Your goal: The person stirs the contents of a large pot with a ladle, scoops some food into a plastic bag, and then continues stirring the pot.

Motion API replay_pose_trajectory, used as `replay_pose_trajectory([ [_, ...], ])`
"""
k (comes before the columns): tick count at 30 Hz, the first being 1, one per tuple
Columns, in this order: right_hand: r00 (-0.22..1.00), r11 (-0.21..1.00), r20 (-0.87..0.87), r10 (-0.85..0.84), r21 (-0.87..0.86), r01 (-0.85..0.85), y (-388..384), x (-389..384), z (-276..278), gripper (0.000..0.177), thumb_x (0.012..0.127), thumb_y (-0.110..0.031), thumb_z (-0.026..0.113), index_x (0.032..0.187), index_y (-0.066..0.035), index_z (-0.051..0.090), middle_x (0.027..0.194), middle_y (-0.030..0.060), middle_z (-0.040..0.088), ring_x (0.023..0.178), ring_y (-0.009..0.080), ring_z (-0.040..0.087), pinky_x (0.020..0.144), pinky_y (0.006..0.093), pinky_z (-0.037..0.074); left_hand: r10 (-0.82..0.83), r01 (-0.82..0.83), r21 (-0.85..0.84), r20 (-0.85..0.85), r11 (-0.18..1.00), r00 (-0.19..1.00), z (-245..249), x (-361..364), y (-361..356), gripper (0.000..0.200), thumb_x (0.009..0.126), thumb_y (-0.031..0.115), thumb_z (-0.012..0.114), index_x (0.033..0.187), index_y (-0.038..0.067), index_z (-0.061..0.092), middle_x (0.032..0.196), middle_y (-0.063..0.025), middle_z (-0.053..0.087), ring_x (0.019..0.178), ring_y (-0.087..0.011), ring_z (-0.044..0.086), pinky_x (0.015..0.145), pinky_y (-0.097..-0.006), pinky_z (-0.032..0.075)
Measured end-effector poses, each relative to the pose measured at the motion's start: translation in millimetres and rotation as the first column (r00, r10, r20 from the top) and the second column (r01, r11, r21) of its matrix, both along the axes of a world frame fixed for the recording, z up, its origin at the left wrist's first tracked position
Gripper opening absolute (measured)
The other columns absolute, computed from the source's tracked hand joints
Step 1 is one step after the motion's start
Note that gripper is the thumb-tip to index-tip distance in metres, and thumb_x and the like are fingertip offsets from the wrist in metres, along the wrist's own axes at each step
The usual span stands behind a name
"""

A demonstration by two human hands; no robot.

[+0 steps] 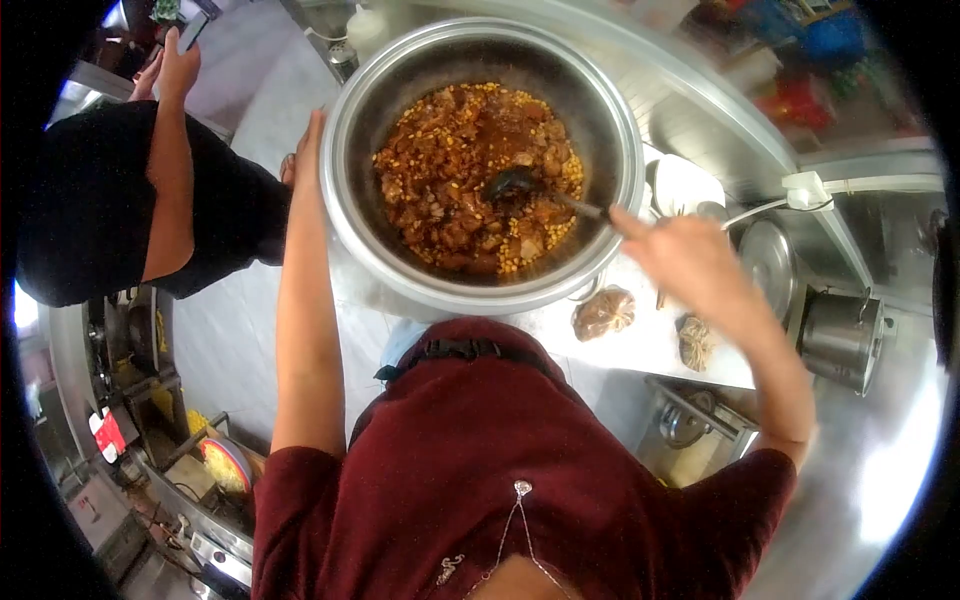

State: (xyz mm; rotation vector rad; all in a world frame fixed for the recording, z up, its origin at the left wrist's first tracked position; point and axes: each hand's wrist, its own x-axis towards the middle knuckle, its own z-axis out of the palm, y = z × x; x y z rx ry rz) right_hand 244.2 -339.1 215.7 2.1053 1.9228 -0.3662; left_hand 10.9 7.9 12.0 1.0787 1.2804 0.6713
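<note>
A large metal pot [345,225] is in front of me, with a dark brown stew [450,170] of meat chunks and yellow beans or kernels inside. My right hand [680,255] is closed around the handle of a ladle [575,205], over the pot's right rim. The ladle's dark bowl sits in the stew near the middle. At the pot's left side, my left hand [307,150] holds against the outer wall below the rim; its fingers show only in part. Two tied plastic bags of food, one brown bag [606,313] and one paler bag [696,342], lie below my right hand.
Another person in black [90,200] stands close at the left, holding a phone [193,32]. A lidded steel pot [838,340] and a round metal lid [768,262] are at the right. A white bottle [366,28] stands behind the pot. A bowl [227,465] is lower left.
</note>
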Motion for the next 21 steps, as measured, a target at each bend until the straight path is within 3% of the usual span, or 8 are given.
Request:
replay_pose_trajectory([
  [1,0.983,0.994,-0.15,-0.106,-0.016,0.105,2,11,5,0.038,0.087,-0.02,0.052,0.121,-0.003,0.052,0.054,0.0103,0.056,0.05,0.0224,0.057,0.049,0.0338,0.047,0.001,-0.001,-0.002,0.003,1.0,1.0,1,1,0,0.07,0.085,0.057,0.048,0.126,0.0,0.048,0.118,-0.0148,0.055,0.104,-0.0223,0.054,0.091,-0.0296,0.04],
  [4,0.995,0.999,-0.097,-0.017,0.045,0.021,-1,10,2,0.037,0.087,-0.019,0.051,0.121,-0.005,0.052,0.052,0.0103,0.054,0.046,0.0231,0.056,0.049,0.0358,0.047,0.01,-0.01,-0.009,0.012,1.0,1.0,2,0,-2,0.07,0.085,0.057,0.047,0.126,0.0,0.048,0.118,-0.0149,0.055,0.104,-0.0223,0.054,0.091,-0.0297,0.04],
  [5,0.991,0.977,-0.083,-0.108,-0.192,0.09,8,-3,-2,0.039,0.087,-0.014,0.05,0.123,-0.001,0.049,0.056,0.0128,0.056,0.054,0.0258,0.059,0.053,0.0374,0.047,0.01,-0.01,-0.012,0.011,1.0,1.0,3,0,-1,0.07,0.085,0.057,0.047,0.126,0.0,0.048,0.117,-0.0149,0.055,0.104,-0.0223,0.054,0.091,-0.0297,0.04],
  [8,0.998,1.0,-0.061,0.023,0.019,-0.022,10,-18,-22,0.044,0.083,-0.006,0.05,0.125,0.003,0.045,0.063,0.015,0.059,0.063,0.0274,0.062,0.057,0.0377,0.048,0.006,-0.006,-0.023,0.015,1.0,1.0,4,2,-3,0.07,0.085,0.057,0.047,0.126,0.0,0.048,0.117,-0.015,0.056,0.103,-0.0224,0.054,0.09,-0.0297,0.04],
  [9,0.999,0.997,-0.045,-0.003,-0.073,0.0,16,-21,-25,0.05,0.077,-0.001,0.049,0.127,0.005,0.043,0.068,0.0171,0.061,0.07,0.0289,0.063,0.061,0.0379,0.048,0.008,-0.007,-0.027,0.015,1.0,1.0,4,2,-4,0.07,0.085,0.057,0.047,0.126,0.0,0.048,0.117,-0.015,0.056,0.103,-0.0224,0.054,0.09,-0.0297,0.04],
  [12,0.996,0.985,0.024,0.081,0.148,-0.084,15,-15,-50,0.041,0.091,-0.025,0.048,0.127,-0.006,0.046,0.054,0.0109,0.055,0.051,0.0227,0.058,0.049,0.0379,0.045,0.006,-0.005,-0.033,0.022,0.999,1.0,6,3,-4,0.07,0.085,0.057,0.047,0.126,0.0,0.048,0.117,-0.0151,0.056,0.103,-0.0224,0.054,0.09,-0.0297,0.041],
  [19,0.999,0.987,-0.006,-0.043,0.155,0.043,13,8,-45,0.039,0.087,-0.025,0.055,0.123,-0.011,0.053,0.054,0.0078,0.052,0.046,0.0165,0.054,0.042,0.029,0.042,0.012,-0.01,-0.049,0.037,0.999,0.999,11,5,-6,0.07,0.085,0.057,0.047,0.126,0.0,0.048,0.116,-0.0154,0.056,0.103,-0.0225,0.055,0.09,-0.0298,0.041],
  [21,0.997,0.979,0.061,-0.044,0.2,0.031,8,9,-19,0.038,0.086,-0.022,0.054,0.122,-0.009,0.052,0.061,0.0105,0.057,0.055,0.0231,0.058,0.05,0.035,0.046,0.017,-0.015,-0.051,0.04,0.999,0.999,13,5,-9,0.07,0.085,0.057,0.047,0.125,0.0,0.048,0.116,-0.0154,0.056,0.103,-0.0225,0.055,0.09,-0.0298,0.041],
])
